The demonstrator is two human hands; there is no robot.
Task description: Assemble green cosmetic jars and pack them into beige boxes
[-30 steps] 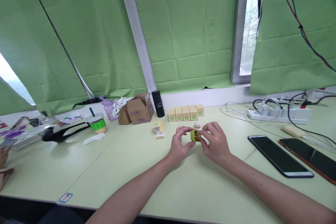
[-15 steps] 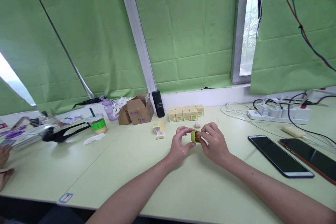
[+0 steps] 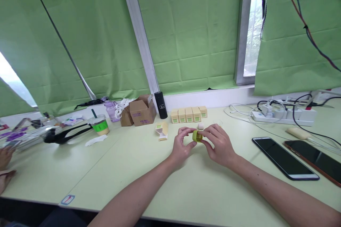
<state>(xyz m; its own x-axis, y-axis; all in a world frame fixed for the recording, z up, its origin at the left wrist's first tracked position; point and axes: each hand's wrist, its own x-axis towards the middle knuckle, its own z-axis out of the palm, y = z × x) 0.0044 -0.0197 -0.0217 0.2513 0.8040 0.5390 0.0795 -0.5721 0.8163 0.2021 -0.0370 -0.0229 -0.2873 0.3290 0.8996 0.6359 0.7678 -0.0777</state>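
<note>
Over the table (image 3: pixel 170 188), a small yellow-green hollow piece, shaped like a short ring or cup (image 3: pixel 197 136), sits between my two hands. My left hand (image 3: pixel 182 147) pinches it from the left with thumb and fingers. From the right, my right hand (image 3: pixel 218 145) has its fingertips on the open rim, thumb below. What lies inside the piece is too small to make out. Just beyond is a small pale pink block (image 3: pixel 200 126). An opened small carton (image 3: pixel 161 131) lies past my left hand, near a row of several small cream boxes (image 3: pixel 185 115).
At the right lie two phones (image 3: pixel 285 158) (image 3: pixel 317 159), a power strip (image 3: pixel 283 116) and loose cables. Left of centre stand a black bottle (image 3: pixel 160 105), a cardboard box (image 3: pixel 142 111) and a drink cup (image 3: pixel 99 126). Another person's hands (image 3: pixel 5 163) show at the far left edge.
The yellow-green piece has turned so more of its opening faces me. My right fingers have shifted from inside it toward its rim.
</note>
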